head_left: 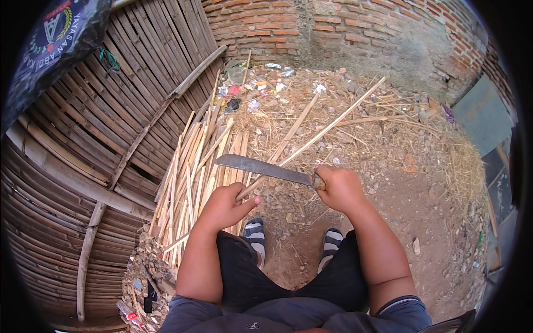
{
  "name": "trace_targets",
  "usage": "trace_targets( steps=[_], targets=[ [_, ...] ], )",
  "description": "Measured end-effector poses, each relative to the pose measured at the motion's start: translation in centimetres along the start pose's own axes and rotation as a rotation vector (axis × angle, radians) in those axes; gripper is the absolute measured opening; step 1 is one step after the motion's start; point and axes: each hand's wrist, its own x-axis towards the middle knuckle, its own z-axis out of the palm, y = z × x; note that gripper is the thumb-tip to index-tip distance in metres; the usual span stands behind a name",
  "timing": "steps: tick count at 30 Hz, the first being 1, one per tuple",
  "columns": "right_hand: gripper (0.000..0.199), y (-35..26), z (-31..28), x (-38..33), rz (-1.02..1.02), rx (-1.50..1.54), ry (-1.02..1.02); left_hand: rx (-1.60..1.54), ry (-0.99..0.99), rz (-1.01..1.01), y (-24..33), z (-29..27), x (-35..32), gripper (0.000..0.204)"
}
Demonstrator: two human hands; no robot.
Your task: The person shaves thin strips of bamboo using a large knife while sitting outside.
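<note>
My right hand (340, 187) is closed round the short handle of a machete (266, 168). Its dark, broad blade points left and lies across a long, pale bamboo strip (333, 125); whether the edge touches the strip I cannot tell. With fingers curled round that strip, my left hand (229, 206) grips it just below the blade. From there the strip slants away to the far right. Its near end seems to pass under my left forearm. A pile of split bamboo strips (191, 177) lies on the ground left of my left hand.
A slatted bamboo wall (72, 150) stands close on the left, a brick wall (266, 28) at the back. Scattered litter (261, 89) and dry straw (383, 111) cover the far ground. Grey panels (483, 114) lean at the right. My sandalled feet (331, 244) are below the blade.
</note>
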Motion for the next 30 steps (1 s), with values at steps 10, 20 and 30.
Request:
trace_targets(
  steps=[10,20,30],
  targets=[
    [0.028,3.5,-1.6,1.0,0.312,0.117,0.117,-0.008,-0.004,0.002,0.4,0.1,-0.1,0.046],
    [0.024,1.7,-0.9,0.4,0.112,0.027,0.001,0.028,-0.032,0.040,0.3,1.0,0.0,0.044],
    [0.022,2.7,-0.5,0.1,0.144,0.148,0.041,0.007,0.003,0.019,0.7,0.4,0.2,0.044]
  ],
)
